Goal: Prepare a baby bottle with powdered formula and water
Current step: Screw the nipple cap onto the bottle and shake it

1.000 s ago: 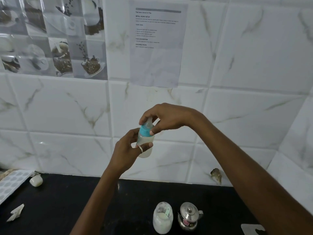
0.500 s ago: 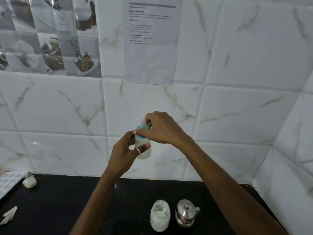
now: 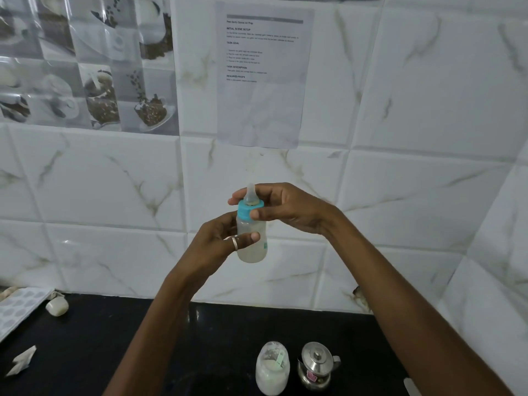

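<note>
Home kitchen, counter corner.
Black stone countertop (image 3: 85, 352) w/ marble-look wall tiles (image 3: 100, 190), coffee-cup decor tiles (image 3: 100, 90), small steel pot (image 3: 315, 365) & powder jar (image 3: 271, 370).

At mid-frame your left hand (image 3: 221, 242) grips the baby bottle (image 3: 251, 238) upright by its body, while your right hand (image 3: 288, 208) pinches its teal collar (image 3: 248, 210). Lower right, on the black counter (image 3: 114, 338), stand a powder jar (image 3: 272, 368) and a steel pot (image 3: 315, 365).

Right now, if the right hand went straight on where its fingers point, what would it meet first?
The teal collar of the baby bottle, which the right hand pinches; beyond it open air, depth unclear.
</note>
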The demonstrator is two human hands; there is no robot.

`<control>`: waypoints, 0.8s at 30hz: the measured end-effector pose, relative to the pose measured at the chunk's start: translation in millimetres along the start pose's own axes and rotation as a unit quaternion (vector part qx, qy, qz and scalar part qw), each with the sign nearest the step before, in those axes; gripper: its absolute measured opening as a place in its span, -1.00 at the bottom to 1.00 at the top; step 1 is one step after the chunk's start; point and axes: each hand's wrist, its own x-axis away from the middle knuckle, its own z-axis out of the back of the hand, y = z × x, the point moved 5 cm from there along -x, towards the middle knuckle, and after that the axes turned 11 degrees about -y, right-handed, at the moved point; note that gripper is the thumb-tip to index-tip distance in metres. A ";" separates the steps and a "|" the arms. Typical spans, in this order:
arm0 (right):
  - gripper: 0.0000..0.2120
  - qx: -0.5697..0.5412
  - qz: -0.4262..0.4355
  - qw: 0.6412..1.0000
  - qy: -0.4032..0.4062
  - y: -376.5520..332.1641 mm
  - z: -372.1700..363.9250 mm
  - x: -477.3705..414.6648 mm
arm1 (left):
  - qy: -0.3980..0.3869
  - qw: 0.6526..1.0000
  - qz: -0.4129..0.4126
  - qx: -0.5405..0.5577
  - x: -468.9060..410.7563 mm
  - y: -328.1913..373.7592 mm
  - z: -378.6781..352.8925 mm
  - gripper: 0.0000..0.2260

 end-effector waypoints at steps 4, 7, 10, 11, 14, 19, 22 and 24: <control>-0.69 -0.057 0.019 0.994 0.086 11.5 -5.5 6.7 | 0.017 1.000 0.002 -0.006 2.2 -2.6 -3.9 -0.66; -0.72 -0.059 0.019 0.986 0.157 17.5 -13.4 9.1 | 0.064 0.997 0.001 -0.037 4.8 -4.6 -6.8 -0.65; -0.76 -0.083 0.028 0.966 0.244 21.4 -27.0 8.8 | 0.120 0.989 -0.014 -0.084 8.8 -5.1 -12.7 -0.63; -0.79 -0.082 0.028 0.957 0.278 23.4 -31.9 9.2 | 0.134 0.985 -0.020 -0.103 10.1 -5.2 -15.5 -0.63; -0.89 -0.025 -0.005 0.924 0.382 29.3 -44.8 12.3 | 0.166 0.974 -0.027 -0.150 14.1 -7.5 -24.8 -0.65; -0.79 0.096 -0.077 0.869 0.479 30.4 -56.9 15.2 | 0.191 0.967 -0.025 -0.169 16.3 -12.3 -38.6 -0.65; -0.77 0.122 -0.086 0.857 0.494 29.1 -58.7 17.3 | 0.201 0.964 -0.034 -0.169 16.1 -12.9 -43.8 -0.66; -0.77 0.132 -0.095 0.852 0.498 29.3 -58.7 19.9 | 0.202 0.963 -0.035 -0.172 15.6 -13.3 -45.4 -0.67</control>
